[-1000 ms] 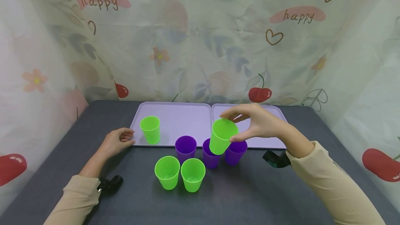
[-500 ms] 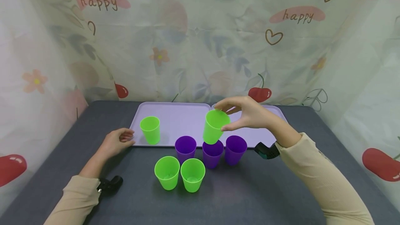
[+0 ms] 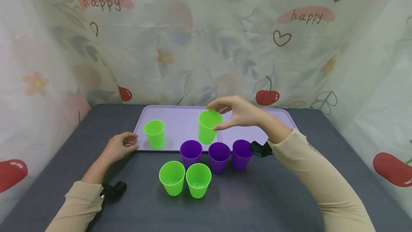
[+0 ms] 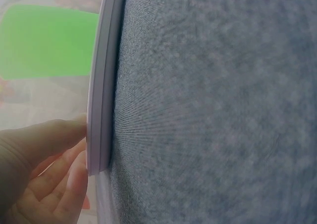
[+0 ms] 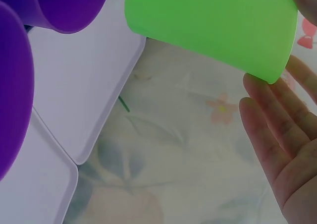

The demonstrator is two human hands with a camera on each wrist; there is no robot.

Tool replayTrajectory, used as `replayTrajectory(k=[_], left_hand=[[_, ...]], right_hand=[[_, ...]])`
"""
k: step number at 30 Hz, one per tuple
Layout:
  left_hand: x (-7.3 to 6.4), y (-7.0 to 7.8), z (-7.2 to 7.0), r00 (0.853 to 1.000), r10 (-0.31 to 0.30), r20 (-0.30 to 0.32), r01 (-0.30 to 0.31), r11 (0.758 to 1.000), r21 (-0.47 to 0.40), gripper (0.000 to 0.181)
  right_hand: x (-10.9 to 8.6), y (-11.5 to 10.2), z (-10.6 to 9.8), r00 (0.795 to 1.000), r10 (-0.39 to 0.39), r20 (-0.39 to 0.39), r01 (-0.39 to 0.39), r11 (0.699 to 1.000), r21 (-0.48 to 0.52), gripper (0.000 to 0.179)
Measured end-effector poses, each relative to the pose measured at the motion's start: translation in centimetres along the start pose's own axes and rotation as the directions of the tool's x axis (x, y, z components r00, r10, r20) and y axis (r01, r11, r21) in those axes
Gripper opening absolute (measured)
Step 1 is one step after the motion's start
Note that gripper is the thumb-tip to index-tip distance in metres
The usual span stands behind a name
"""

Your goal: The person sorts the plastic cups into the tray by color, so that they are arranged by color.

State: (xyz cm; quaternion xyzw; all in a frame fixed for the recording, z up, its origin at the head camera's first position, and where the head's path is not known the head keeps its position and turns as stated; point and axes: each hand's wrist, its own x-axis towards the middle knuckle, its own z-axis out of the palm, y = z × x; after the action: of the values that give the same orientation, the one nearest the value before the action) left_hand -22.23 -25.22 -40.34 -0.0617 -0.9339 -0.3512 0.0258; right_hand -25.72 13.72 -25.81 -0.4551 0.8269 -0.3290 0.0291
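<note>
My right hand (image 3: 239, 112) pinches a green cup (image 3: 207, 128) by its rim, thumb at the near side and fingertips at the far side. The cup hangs upright over the right part of the left lilac tray (image 3: 183, 117); in the right wrist view the held cup (image 5: 213, 30) shows large. My left hand (image 3: 120, 146) holds the front left corner of that tray, its thumb (image 4: 64, 135) against the rim in the left wrist view. A second green cup (image 3: 155, 135) stands on the tray near this hand.
Three purple cups (image 3: 219, 157) stand in a row along the trays' front edge. Closer in, two green cups (image 3: 172, 178) stand side by side on the dark table (image 3: 257, 203). A second lilac tray (image 3: 257, 135) adjoins the first. A printed curtain (image 3: 199, 38) hangs behind.
My right hand has carried the green cup leftward and back, from above the purple cups to over the left tray. The left hand has kept its place at the tray corner.
</note>
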Motion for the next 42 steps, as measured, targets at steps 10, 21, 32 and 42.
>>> replayTrajectory(k=[10, 21, 32, 42], left_hand=[[0.0, 0.0, 0.0, 1.0, 0.007, -0.007, -0.007, 1.0, 0.002, 0.037], [-0.1, 0.1, -0.1, 1.0, 0.007, -0.003, -0.007, 1.0, -0.003, 0.036], [0.0, 0.1, -0.1, 1.0, 0.01, -0.009, -0.01, 1.0, 0.008, 0.036], [0.0, 0.0, -0.1, 1.0, 0.013, 0.0, -0.013, 1.0, 0.002, 0.036]], right_hand=[[1.8, 0.8, 0.9, 0.999, 0.03, 0.025, -0.03, 1.0, 0.003, 0.051], [3.5, 1.1, 1.4, 0.998, 0.059, 0.032, -0.06, 0.998, 0.02, 0.052], [5.3, 1.4, 2.6, 0.994, 0.084, 0.069, -0.084, 0.996, -0.006, 0.054], [6.6, 1.5, 3.9, 0.99, 0.079, 0.119, -0.073, 0.996, -0.048, 0.055]])
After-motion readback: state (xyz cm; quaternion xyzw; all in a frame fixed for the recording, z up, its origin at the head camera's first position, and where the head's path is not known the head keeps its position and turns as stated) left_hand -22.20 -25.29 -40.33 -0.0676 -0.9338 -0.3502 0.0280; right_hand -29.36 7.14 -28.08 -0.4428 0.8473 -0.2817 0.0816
